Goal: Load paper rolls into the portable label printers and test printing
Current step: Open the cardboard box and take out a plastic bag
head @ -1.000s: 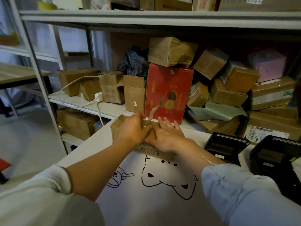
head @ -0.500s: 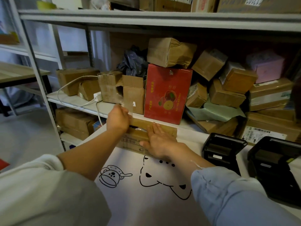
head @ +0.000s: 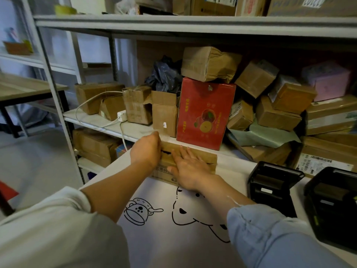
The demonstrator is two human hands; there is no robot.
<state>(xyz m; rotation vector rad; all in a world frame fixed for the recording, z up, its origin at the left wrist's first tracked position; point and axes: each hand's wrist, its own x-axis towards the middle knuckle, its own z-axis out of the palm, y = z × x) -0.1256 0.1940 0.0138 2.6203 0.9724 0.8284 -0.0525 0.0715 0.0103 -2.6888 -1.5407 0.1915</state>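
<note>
A flat brown cardboard box (head: 201,158) lies at the far edge of the white table (head: 170,244). My left hand (head: 146,149) is curled at the box's left end and pinches a strip of clear tape peeled from its top. My right hand (head: 190,167) presses flat on the lid with straight fingers. A dark slit shows in the lid between my hands. Two black label printers (head: 270,184) (head: 332,202) stand to the right with their lids open. No paper roll is visible.
Just behind the table stands a metal shelf (head: 100,123) crowded with cardboard parcels and a red carton (head: 204,113). A white plug and cable (head: 122,116) lie on the shelf at the left. Cartoon drawings mark the table cover.
My left hand has moved from the middle of the box to its left end, drawing the tape strip along. My right hand now lies flat on the lid, and a slit has appeared.
</note>
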